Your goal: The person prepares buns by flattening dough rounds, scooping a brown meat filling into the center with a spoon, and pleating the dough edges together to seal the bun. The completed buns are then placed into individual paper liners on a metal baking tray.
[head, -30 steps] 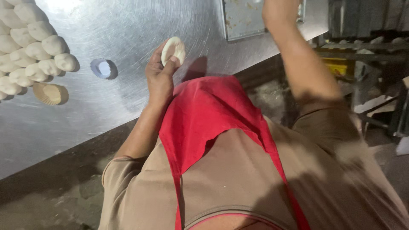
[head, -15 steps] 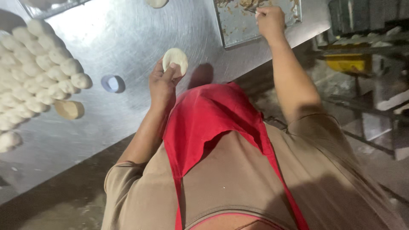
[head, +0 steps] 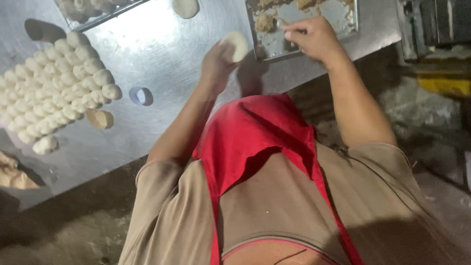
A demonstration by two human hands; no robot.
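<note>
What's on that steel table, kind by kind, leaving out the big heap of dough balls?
Trays: 2, filling tray and far tray
Flat dough discs: 2, in left hand and lying
Small round cups: 2, blue and tan
Total: 6

Pale flattened dough round, cupped upright above steel table; brown crumbly filling in tray.

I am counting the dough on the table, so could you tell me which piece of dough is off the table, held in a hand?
The flattened dough disc in the left hand; the dough balls lie in rows on the steel table.
</note>
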